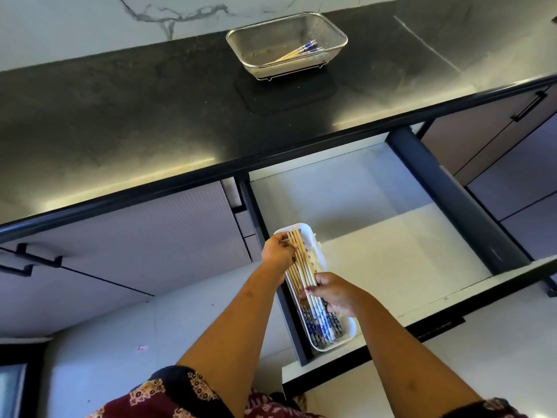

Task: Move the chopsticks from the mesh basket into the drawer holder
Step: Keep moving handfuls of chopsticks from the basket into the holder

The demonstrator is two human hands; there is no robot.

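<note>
A white drawer holder point(346, 333) lies along the left side of the open drawer point(391, 236). Over it is a bundle of wooden chopsticks point(303, 260) with blue-and-white patterned ends point(319, 324). My left hand point(277, 251) touches the bundle's plain tips at the holder's far end. My right hand point(334, 292) grips the bundle near its middle. A few more chopsticks point(298, 52) lie in the metal mesh basket point(262, 40) on the black counter, far from both hands.
The black countertop point(150, 116) overhangs the drawer's far part. A dark mat point(286, 92) sits under the basket. The drawer's dark side rail point(452, 200) runs along the right. Closed cabinet fronts with black handles point(27, 260) flank the drawer.
</note>
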